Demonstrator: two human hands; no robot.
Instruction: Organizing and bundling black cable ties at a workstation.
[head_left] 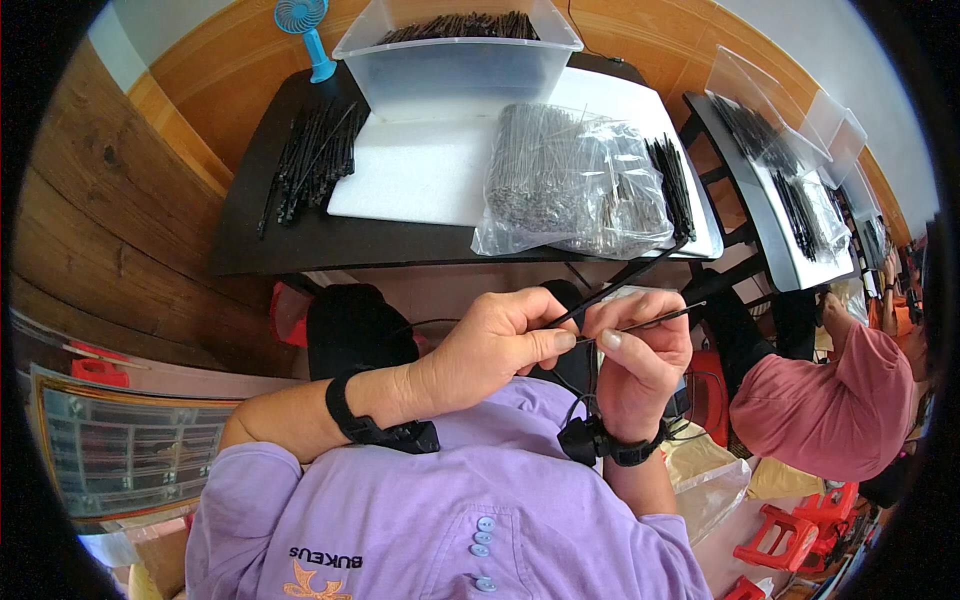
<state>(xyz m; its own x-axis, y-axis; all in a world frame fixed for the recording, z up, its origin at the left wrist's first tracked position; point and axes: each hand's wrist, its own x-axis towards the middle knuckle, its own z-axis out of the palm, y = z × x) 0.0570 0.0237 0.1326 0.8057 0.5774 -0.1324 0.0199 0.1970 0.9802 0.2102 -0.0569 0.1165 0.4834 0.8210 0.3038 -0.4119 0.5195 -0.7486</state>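
1. Just short of the black table (285,254), I saw the left hand (505,335) pinching a black strip (640,267), slanting away rightward.
2. Close beside it, the right hand (645,350) grasped a thin rod (668,317), its long axis running rightward.

wood panelling (220,55) | pale wall above (825,40) | black table (275,250) | red stools (780,538)

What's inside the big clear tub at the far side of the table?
Thin dark rods lie heaped in the clear tub. Whatever is beneath that top layer is covered and can't be seen.
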